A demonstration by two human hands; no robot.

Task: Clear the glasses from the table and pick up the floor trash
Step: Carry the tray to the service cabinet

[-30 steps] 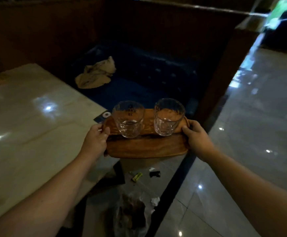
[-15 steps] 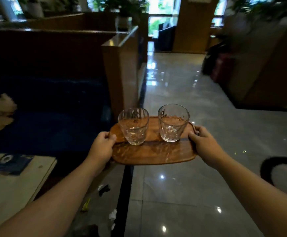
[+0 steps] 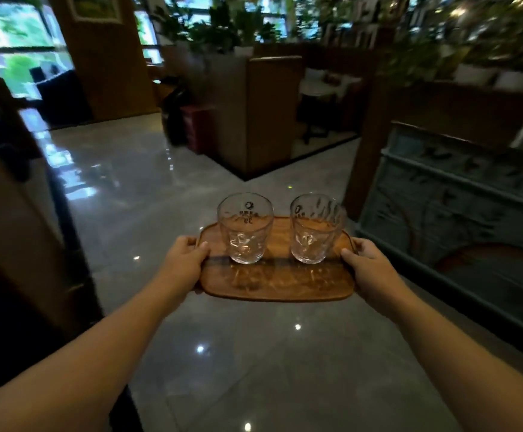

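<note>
We see a dim interior lit by daylight from windows (image 3: 20, 57) at upper left. Glare spots dot the glossy floor (image 3: 222, 353). The plants (image 3: 487, 35) at upper right blur; straight edges bow near the frame's borders.

A dark print is carried on the left glass (image 3: 245, 227): a round emblem near the rim, a line of small characters too blurred to be read, and beneath it what is seen as "39" in mirror writing. On the right glass (image 3: 316, 227) only a round mark near the rim can be made out
</note>
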